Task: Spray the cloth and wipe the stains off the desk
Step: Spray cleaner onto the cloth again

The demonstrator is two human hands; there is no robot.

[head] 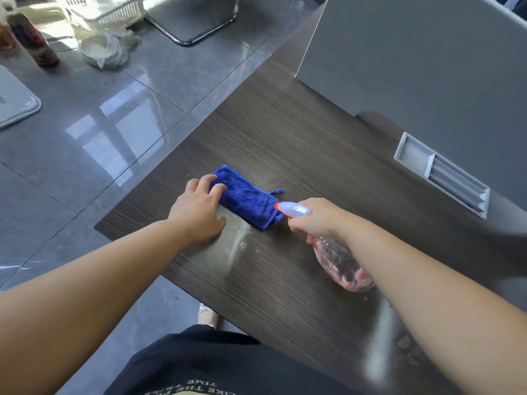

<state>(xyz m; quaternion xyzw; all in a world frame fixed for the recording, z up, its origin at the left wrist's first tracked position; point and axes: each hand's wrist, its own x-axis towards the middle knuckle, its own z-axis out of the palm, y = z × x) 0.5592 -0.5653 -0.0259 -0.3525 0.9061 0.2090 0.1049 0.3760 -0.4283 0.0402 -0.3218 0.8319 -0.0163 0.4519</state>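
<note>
A folded blue cloth (246, 199) lies on the dark wood-grain desk (328, 155), near its left corner. My left hand (199, 208) rests on the cloth's left end, fingers spread over it and thumb on the desk. My right hand (313, 218) grips the neck of a clear pink spray bottle (340, 262); its white nozzle with a red tip (291, 208) points at the cloth's right end, almost touching it. Small droplets and pale smears (242, 243) show on the desk just in front of the cloth.
A grey partition panel (427, 52) stands along the desk's far right side, with a grey cable slot (442, 173) below it. To the left is glossy grey tiled floor (99, 138) with a chair base (194, 27), bottles, a bagged bowl and a white basket.
</note>
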